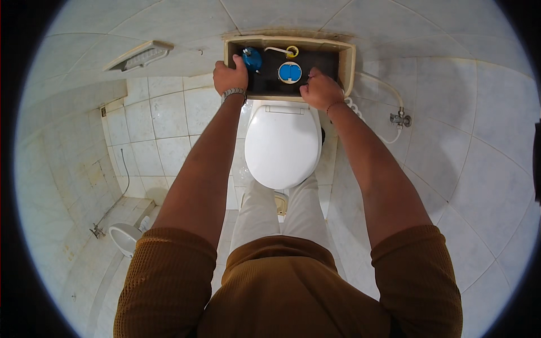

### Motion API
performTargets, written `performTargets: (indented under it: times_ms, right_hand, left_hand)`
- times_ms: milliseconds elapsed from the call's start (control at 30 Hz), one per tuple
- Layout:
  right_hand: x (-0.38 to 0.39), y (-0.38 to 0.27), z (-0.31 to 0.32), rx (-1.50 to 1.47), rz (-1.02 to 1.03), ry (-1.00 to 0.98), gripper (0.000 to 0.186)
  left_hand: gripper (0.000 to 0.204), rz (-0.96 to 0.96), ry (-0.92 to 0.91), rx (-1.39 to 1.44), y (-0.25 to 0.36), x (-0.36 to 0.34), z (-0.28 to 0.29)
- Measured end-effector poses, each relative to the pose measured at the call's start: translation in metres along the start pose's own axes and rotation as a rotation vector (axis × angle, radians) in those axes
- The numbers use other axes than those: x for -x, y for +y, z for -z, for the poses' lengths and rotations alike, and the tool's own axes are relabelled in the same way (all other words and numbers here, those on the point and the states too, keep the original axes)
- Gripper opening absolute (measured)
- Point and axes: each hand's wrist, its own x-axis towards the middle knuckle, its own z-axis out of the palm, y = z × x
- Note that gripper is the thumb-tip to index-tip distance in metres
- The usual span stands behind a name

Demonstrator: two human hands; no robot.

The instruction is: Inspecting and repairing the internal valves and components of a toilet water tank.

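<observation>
I am viewing the toilet [283, 143] at frame centre, lid down, so the person is straddling it to reach the tank [346, 62] at top centre. The tank is standing uncovered; I am seeing no cover anywhere in frame. The left hand [229, 76] is gripping the tank's front rim, fingers curled over the edge, apparently bracing. The right hand [320, 89] is resting on the same rim, fingers bent inward; I cannot tell whether they are grasping anything. The blue flush valve [289, 72] is sitting between the hands. The blue fill valve [252, 58] is partly masked by the left hand. The water level is too dark to read.
</observation>
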Motion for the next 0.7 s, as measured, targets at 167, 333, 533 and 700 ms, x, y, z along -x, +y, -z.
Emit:
performTargets:
  times_ms: [167, 333, 533, 700]
  right_hand:
    - [0.001, -0.002, 0.0, -0.023, -0.023, 0.021, 0.038]
    - [-0.004, 0.005, -0.007, 0.008, 0.034, 0.031, 0.039]
    - [-0.007, 0.007, -0.013, -0.001, 0.044, 0.042, 0.04]
    - [-0.005, 0.005, -0.009, 0.008, 0.047, 0.043, 0.041]
  left_hand:
    - [0.053, -0.006, -0.002, -0.027, -0.002, -0.001, 0.0]
    - [0.054, -0.003, -0.009, -0.037, 0.0, -0.001, 0.0]
    - [0.053, -0.018, 0.007, -0.038, -0.003, -0.002, 0.0]
    - [0.053, -0.029, 0.023, -0.027, -0.003, 0.0, -0.001]
